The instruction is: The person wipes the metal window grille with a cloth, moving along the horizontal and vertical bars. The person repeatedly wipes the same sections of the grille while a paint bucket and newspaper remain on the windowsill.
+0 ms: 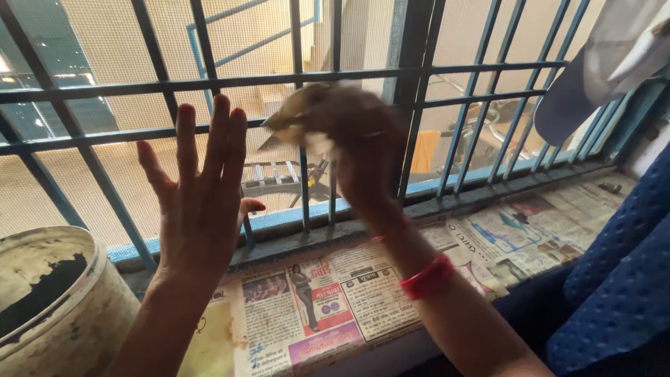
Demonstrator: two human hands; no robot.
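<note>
Newspaper sheets (328, 307) line the window ledge below both hands, their printed pages showing pink, red and blue panels and small photographs; a yellowed, stained patch lies under the left forearm. The right hand (363, 150) is closed around a crumpled, pale brown cloth (307, 115), pressed up against the dark metal window bars (300, 77); the hand and cloth are blurred, so finer detail cannot be told. A red bangle (427, 276) circles the right wrist. The left hand (202, 195) is open, fingers spread and upright, holding nothing, just beside the cloth and in front of the bars. Down and to the left of the left hand stands a worn, cream-coloured bucket (77, 328) with something dark inside. Blue dotted fabric (621, 279) lies well to the right of the right hand.
</note>
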